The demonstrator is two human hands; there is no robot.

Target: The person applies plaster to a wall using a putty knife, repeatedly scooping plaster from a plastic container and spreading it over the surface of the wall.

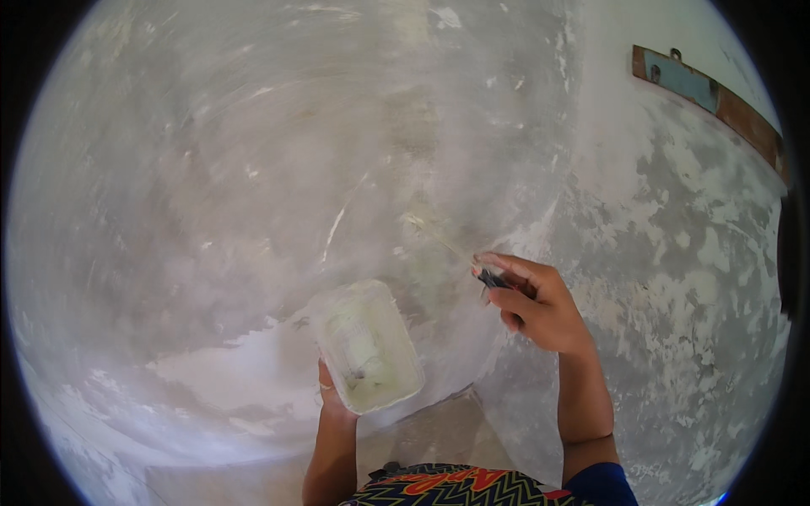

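My left hand (328, 393) grips a whitish rectangular plastic tub (408, 346) from its left side, with most of the fingers hidden behind it. Pale putty (363, 337) coats the tub's inside. To the right and higher up, my right hand (540, 308) is closed around the dark handle of a putty knife (492, 279). Its thin blade, smeared pale, points up and left at the wall (253, 160); whether the blade touches the surface I cannot tell. Grey plaster on this wall carries whitish streaks and patches.
On the right, another wall (666, 278) with patchy white and grey plaster meets the first at a corner. A rusty brown and blue-grey bar (704, 93) with bolts is fixed high on it. Below lies a greyish floor (439, 434). Something dark (791, 253) stands at the far right rim.
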